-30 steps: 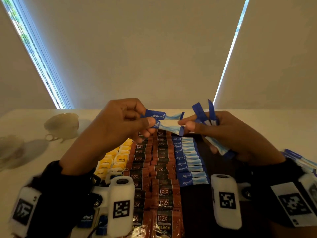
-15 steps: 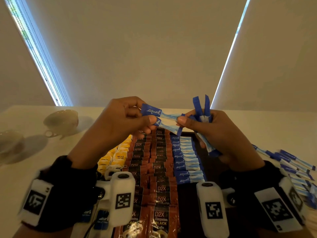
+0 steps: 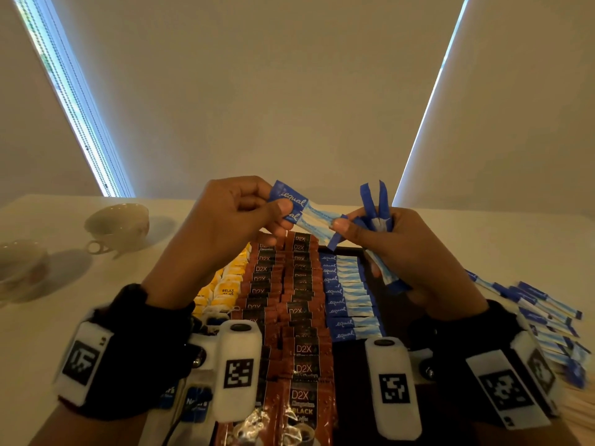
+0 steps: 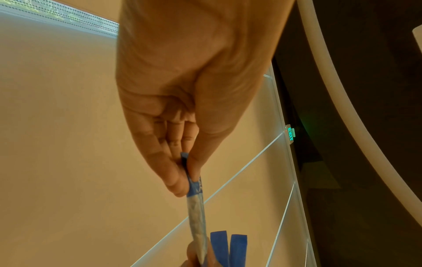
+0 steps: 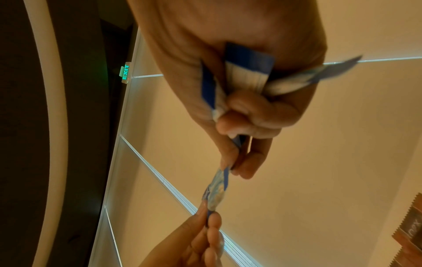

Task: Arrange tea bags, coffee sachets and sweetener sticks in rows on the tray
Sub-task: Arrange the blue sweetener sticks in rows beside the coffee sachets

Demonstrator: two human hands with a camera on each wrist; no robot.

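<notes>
Both hands are raised above the dark tray [image 3: 389,313]. My left hand [image 3: 277,210] pinches the printed ends of two blue sweetener sticks [image 3: 317,217], seen edge-on in the left wrist view [image 4: 196,207]. My right hand [image 3: 346,225] pinches their other ends [image 5: 217,187] with thumb and forefinger and grips a bundle of more sticks [image 3: 378,214] in its curled fingers [image 5: 248,75]. On the tray lie a row of yellow tea bags [image 3: 227,284], two rows of brown coffee sachets [image 3: 299,304] and a row of blue sweetener sticks [image 3: 349,297].
Two cream teacups [image 3: 117,225] [image 3: 19,268] stand on the white table at the left. A loose heap of sweetener sticks [image 3: 544,320] lies on the table right of the tray. The tray's right strip is bare.
Both hands have risen a little and tilted, still holding the same two sticks between them. The head view has swung right, showing more of the loose sticks.
</notes>
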